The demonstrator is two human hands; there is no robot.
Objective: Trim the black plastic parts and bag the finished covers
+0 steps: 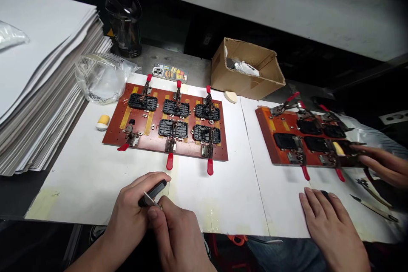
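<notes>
My left hand point(130, 208) grips a black-handled craft knife point(153, 193) near the table's front edge, and its metal blade points down and to the left. My right hand point(175, 233) sits just below, its fingertips pinched at the blade end. Exactly what they pinch is partly hidden. Directly ahead of my hands lies a red-brown fixture board point(114, 127) with several black moulded parts point(143, 102) held under toggle clamps with red handles point(170, 161).
Another person's hands point(331, 221) work at a second clamp board point(280, 127) to the right. A tall paper stack point(47, 89) stands at left, beside a plastic bag point(102, 78). A cardboard box point(245, 70) and a dark water bottle point(123, 12) stand behind.
</notes>
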